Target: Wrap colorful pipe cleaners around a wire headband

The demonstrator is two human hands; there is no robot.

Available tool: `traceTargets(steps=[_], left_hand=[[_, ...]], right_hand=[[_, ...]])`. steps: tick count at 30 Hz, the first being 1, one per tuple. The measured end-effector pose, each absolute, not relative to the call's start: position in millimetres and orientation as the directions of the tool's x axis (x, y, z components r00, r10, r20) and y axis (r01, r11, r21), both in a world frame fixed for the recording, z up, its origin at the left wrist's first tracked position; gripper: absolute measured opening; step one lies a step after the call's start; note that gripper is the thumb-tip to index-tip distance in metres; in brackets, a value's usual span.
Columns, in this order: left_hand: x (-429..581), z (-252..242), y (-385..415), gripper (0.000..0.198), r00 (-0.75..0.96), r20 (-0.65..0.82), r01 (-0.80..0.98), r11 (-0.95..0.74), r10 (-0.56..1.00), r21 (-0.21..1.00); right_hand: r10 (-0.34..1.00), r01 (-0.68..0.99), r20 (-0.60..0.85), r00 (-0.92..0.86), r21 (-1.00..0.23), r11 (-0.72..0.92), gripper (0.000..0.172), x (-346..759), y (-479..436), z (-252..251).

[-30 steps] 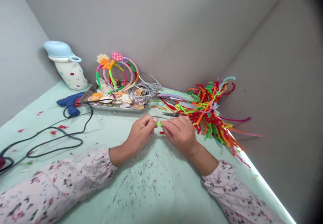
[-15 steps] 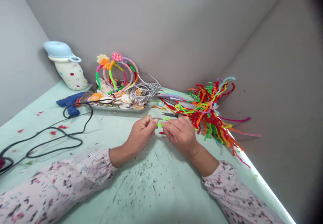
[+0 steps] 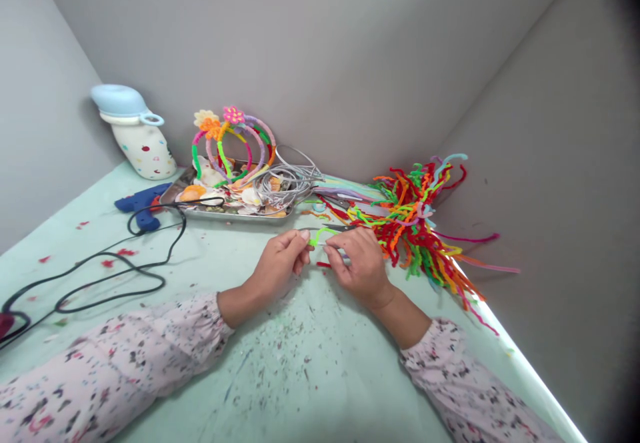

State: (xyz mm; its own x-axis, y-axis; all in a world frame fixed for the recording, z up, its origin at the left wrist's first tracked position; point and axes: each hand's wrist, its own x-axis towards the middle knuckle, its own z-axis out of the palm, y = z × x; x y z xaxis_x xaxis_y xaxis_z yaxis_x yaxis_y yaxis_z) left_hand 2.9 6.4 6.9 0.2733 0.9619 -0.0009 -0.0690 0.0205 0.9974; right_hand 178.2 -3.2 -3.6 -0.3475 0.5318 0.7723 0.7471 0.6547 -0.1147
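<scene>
A lime-green pipe cleaner (image 3: 325,232) arches between my hands, with a thin grey wire (image 3: 320,244) showing just below it. My left hand (image 3: 280,260) is closed, thumb and forefinger pinching the pipe cleaner where it bunches at the wire. My right hand (image 3: 361,263) is also closed, its fingers curled over the other side of the pipe cleaner; its exact grip is partly hidden. Dark scissor blades (image 3: 336,228) lie just behind the right hand. On the table below the hands rests a short red piece (image 3: 323,265).
A metal tray (image 3: 225,217) of shells holds flower-topped headbands (image 3: 234,115) and a coil of grey wire (image 3: 287,186). Left of it are a blue glue gun (image 3: 143,204), its black cable (image 3: 135,266) and a bottle (image 3: 145,146). Many coloured pipe cleaners (image 3: 417,223) pile at right.
My right fingers have drawn slightly away from the left, so more of the green pipe cleaner and the wire shows between the hands. The left hand has barely moved.
</scene>
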Motion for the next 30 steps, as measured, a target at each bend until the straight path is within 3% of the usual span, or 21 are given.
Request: traceTargets(steps=[10, 30], left_hand=[[3.9, 3.9, 8.9, 0.037, 0.34, -0.067, -0.145, 0.122, 0.938, 0.982], [2.7, 2.0, 9.4, 0.032, 0.369, -0.03, -0.158, 0.095, 0.929, 0.983]], right_hand=[[0.535, 0.698, 0.752, -0.385, -0.142, 0.702, 0.006, 178.3, -1.7, -6.5], [0.559, 0.7, 0.748, -0.36, -0.18, 0.691, 0.004, 178.6, -0.8, -8.5]])
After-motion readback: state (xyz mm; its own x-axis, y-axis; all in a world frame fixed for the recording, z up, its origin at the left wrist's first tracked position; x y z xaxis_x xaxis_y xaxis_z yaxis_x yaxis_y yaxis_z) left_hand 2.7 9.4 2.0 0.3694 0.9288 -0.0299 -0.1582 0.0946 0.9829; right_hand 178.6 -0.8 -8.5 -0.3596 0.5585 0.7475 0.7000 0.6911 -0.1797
